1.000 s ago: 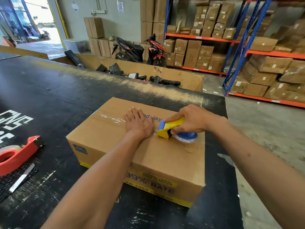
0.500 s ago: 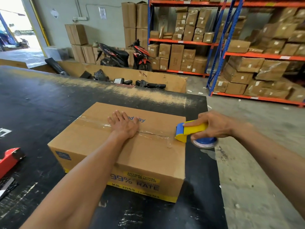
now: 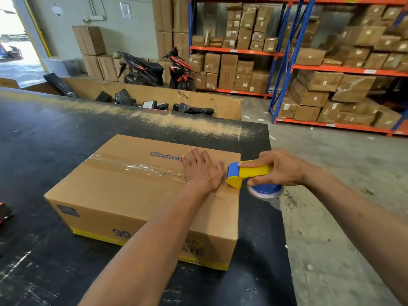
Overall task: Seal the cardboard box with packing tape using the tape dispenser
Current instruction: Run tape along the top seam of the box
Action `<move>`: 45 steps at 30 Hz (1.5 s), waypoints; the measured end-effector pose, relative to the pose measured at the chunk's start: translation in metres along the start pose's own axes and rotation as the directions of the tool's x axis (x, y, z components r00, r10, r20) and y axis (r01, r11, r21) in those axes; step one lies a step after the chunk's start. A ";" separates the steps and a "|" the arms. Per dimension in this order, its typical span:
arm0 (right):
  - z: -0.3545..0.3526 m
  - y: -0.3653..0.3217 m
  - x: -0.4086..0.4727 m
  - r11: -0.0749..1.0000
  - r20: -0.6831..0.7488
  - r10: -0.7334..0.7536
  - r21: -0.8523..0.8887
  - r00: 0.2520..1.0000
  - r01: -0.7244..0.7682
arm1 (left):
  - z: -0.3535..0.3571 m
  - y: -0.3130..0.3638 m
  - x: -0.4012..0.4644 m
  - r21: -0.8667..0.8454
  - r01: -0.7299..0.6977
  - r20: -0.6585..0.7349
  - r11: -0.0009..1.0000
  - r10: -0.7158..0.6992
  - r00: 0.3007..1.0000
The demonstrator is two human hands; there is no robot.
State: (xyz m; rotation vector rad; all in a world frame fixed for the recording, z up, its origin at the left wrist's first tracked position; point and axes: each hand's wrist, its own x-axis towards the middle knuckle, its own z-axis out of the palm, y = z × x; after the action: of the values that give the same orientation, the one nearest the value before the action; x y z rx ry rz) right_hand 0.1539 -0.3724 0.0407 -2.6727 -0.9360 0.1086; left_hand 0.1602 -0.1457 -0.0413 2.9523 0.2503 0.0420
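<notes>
Your right hand (image 3: 280, 167): fingers (image 3: 262, 180) wrapped around the yellow handle of the tape dispenser (image 3: 245, 173), thumb along the top. Dispenser's blue front edge sits at the right-hand top edge of the cardboard box (image 3: 132, 191); its tape roll (image 3: 266, 192) hangs out past the box side, over the surface edge.

Your left hand (image 3: 202, 168): flat, palm down, fingers extended and spread, gripping nothing. It presses on the box top just beside the dispenser, over the centre seam.

Clear packing tape (image 3: 136, 167) runs along the seam from the far left edge of the box to under your left hand. Wrinkled and shiny in places.

Box lies closed on the black surface (image 3: 55, 138), near its right end. "Glodway" printed in blue on the top flap.

Beyond: concrete floor (image 3: 331, 217), shelving racks (image 3: 287, 51) loaded with cartons, two parked motorbikes (image 3: 154, 69) by the wall.
</notes>
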 end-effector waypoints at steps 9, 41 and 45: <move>-0.009 0.030 -0.047 0.998 -0.006 0.061 0.019 0.998 -0.061 | 0.000 0.000 0.000 0.024 0.004 0.003 1.000 -0.004 1.000; 0.018 -0.032 -0.044 0.898 -0.132 0.361 -0.217 0.923 -0.383 | -0.009 0.027 -0.029 0.036 -0.169 0.160 0.985 0.161 0.974; 0.000 -0.038 -0.049 0.811 -0.144 0.481 0.447 0.865 -0.377 | -0.017 -0.002 -0.031 0.037 -0.339 0.236 0.940 0.321 0.917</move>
State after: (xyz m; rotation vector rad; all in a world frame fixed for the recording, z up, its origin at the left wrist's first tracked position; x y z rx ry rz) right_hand 0.0928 -0.3740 0.0509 -2.3777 -0.1769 0.0528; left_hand 0.1287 -0.1459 -0.0250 3.0044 -0.2868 -0.2653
